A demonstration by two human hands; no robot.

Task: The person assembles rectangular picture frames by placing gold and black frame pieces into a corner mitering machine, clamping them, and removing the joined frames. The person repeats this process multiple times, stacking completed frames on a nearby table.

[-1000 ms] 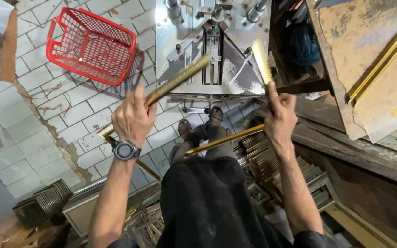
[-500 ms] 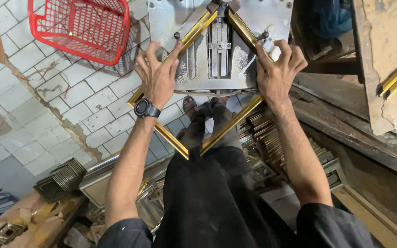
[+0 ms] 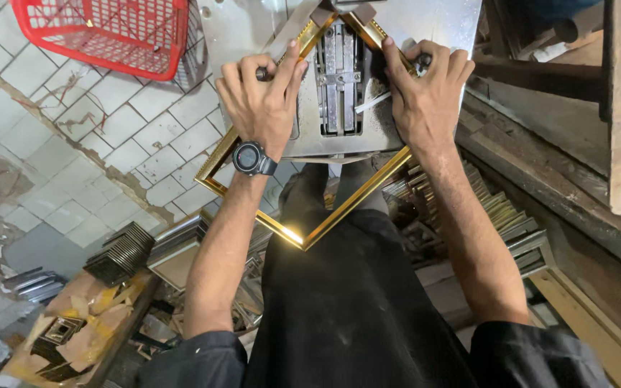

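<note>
While both hands [image 3: 264,100] [image 3: 425,97] press the gold frame [image 3: 303,237], its corner overhangs the machine table [image 3: 440,29].

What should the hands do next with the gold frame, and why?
Probably keep pressing and nudge the gold frame snug into the metal machine. The left hand and right hand each press flat on one side, and the top corner sits at the machine's middle, so it looks nearly lined up.

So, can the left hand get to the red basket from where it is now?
Probably yes. The left hand presses on the gold frame, and the red basket sits on the floor just beyond, nothing between them.
</note>
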